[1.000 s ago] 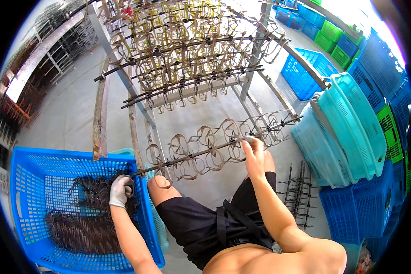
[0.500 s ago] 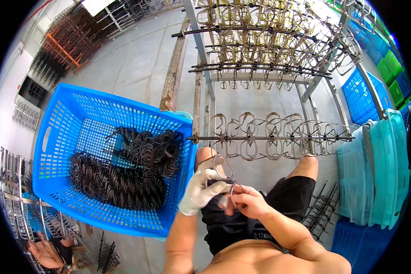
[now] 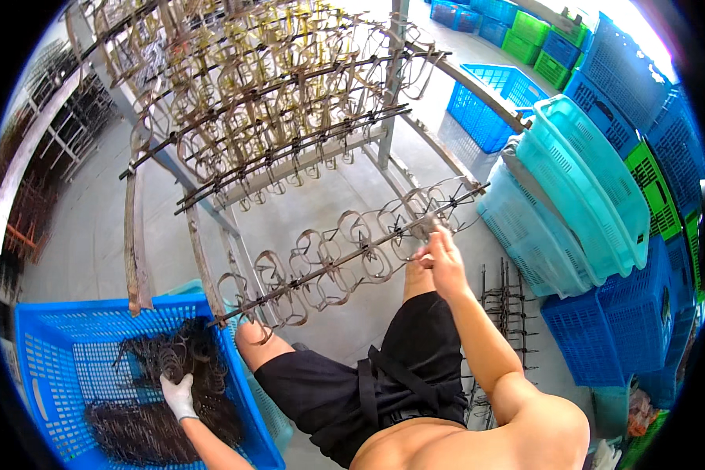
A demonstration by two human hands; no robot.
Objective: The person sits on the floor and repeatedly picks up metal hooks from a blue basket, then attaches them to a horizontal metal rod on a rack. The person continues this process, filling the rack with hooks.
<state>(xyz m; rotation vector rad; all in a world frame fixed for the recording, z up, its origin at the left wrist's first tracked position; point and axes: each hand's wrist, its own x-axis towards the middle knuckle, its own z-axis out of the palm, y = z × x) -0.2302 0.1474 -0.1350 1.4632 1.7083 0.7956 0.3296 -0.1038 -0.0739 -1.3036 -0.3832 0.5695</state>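
Note:
My gloved left hand (image 3: 178, 396) is down in the blue basket (image 3: 31, 345), its fingers closed on the stack of dark eyeglass frames (image 3: 174, 356). How many it grips is hidden. My bare right hand (image 3: 446, 266) is at the right part of a dark rod (image 3: 333, 264) with hooks, where its fingers stretch up beside the hung frames with the thumb apart. Around the fingertips the picture is blurred. Several brownish eyeglass frames (image 3: 356, 231) hang along this rod, which slopes up to the right across the rack in front of my knees.
Higher on the metal rack (image 3: 388, 117), more rods carry rows of frames (image 3: 251, 86). Teal baskets (image 3: 583, 188) are stacked at right, beside blue crates (image 3: 611, 321). Loose hooked rods (image 3: 505, 313) lie on the floor near my right leg. Another blue basket (image 3: 489, 106) stands behind the rack.
My hands have parted from the eyeglass frame they held together over my lap. The left has gone into the basket, the right out to the rod. The view has swung right.

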